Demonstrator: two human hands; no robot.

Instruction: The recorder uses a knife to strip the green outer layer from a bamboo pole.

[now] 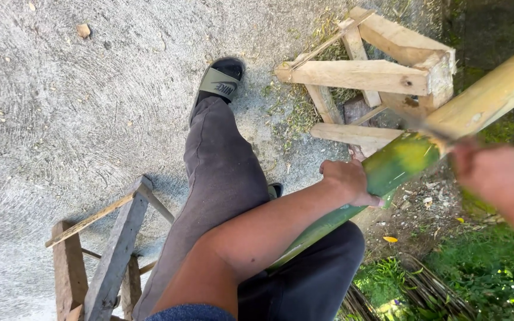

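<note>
You are outdoors, sitting over a rough grey concrete floor (78,119) that takes up the left and middle of the view; at the right it gives way to bare soil and green grass (495,267) in sun and shade.

One bamboo pole (400,160) runs on a slant from your lap up to the top right corner. Its lower part is green with a yellowish patch, and its upper part is stripped to pale wood. Everything else can be placed from this pole.

Your left hand (347,181) lies on the pole's green part, fingers (371,202) wrapped around it in a firm grasp. Your right hand (495,172) is just to the right of the pole where green meets pale wood; it is blurred, so you cannot tell whether its fingers are clenched or what they hold.

There are two wooden trestles: a pale trestle (376,77) above the pole, lying on the concrete edge and litter, and a grey trestle (111,249) well to the pole's left, near the bottom edge.

Your legs in dark trousers (221,178) pass under the pole. One olive slide sandal (220,80) shows plainly on the foot stretched out to the pole's upper left.

A bundle of thin sticks (423,291) lies in the grass below the pole.
</note>
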